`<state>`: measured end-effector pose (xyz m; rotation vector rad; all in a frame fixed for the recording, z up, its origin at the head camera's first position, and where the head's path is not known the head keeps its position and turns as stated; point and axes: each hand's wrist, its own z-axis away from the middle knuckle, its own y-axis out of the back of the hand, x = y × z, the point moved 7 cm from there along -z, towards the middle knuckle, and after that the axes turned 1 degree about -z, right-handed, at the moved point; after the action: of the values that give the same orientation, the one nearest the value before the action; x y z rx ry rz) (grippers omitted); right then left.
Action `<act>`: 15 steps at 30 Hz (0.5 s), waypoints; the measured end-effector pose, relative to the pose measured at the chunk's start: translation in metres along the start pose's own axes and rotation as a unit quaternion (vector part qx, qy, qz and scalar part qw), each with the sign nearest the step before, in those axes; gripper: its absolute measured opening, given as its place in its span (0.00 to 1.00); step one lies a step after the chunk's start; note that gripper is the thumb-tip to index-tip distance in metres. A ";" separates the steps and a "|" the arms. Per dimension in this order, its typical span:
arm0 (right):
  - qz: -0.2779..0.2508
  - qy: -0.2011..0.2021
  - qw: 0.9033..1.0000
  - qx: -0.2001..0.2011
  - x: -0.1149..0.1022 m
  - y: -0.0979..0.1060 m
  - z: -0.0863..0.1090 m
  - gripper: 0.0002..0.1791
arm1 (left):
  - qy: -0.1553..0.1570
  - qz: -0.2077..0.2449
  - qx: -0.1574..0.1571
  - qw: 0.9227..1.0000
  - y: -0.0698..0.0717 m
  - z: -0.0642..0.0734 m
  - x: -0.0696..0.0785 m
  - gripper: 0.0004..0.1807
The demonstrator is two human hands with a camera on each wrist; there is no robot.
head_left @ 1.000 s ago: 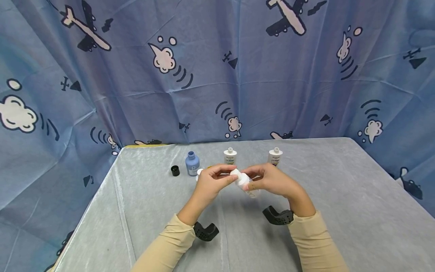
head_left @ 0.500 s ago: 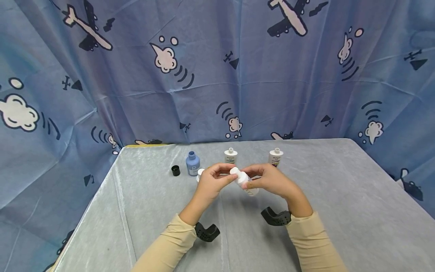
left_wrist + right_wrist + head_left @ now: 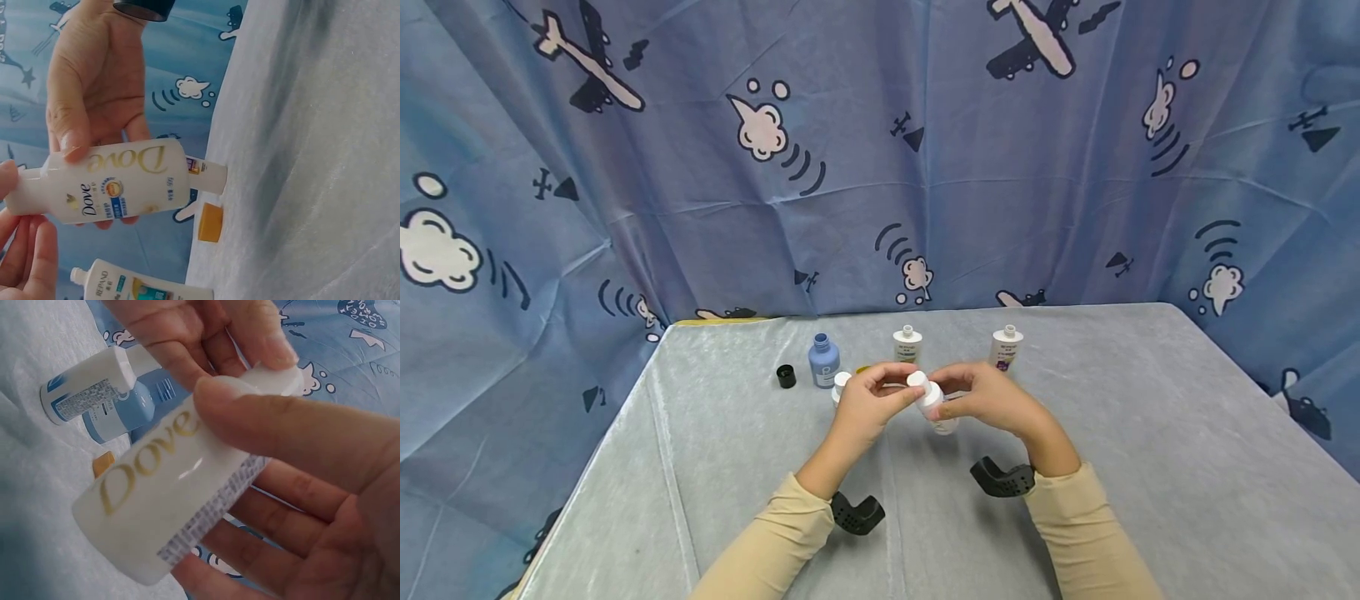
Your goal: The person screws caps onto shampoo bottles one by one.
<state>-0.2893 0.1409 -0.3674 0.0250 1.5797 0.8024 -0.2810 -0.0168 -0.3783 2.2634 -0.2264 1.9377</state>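
Observation:
A white Dove bottle is held tilted above the table, between both hands. My right hand grips its body, thumb on one side and fingers on the other. The thumb and fingers of my left hand pinch the bottle's white cap. In the right wrist view the gold lettering and a printed back panel show on the bottle, its base pointing down to the left. The cap sits at the bottle's neck; the seam between them is hidden by fingers in part.
Behind the hands stand two uncapped white bottles and an uncapped blue bottle. A black cap lies left of the blue one. A white-capped bottle is partly hidden by the left hand. A yellow cap rests on the grey-covered table.
The bottle's base has swung left, so it stands less tilted. My right hand has shifted slightly left with it, while my left hand stays at the cap.

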 end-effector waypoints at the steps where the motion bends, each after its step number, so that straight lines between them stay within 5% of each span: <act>1: -0.001 -0.002 1.000 0.001 0.001 0.000 -0.001 0.28 | -0.002 0.000 0.002 1.000 0.000 0.000 0.000 0.18; 15: -0.060 -0.032 0.998 0.019 0.023 0.005 -0.007 0.31 | -0.024 -0.002 0.013 1.000 0.005 -0.004 0.001 0.19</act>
<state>-0.3023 0.1524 -0.3851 -0.0162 1.5217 0.6725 -0.2860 -0.0208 -0.3771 2.3271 -0.2036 1.8979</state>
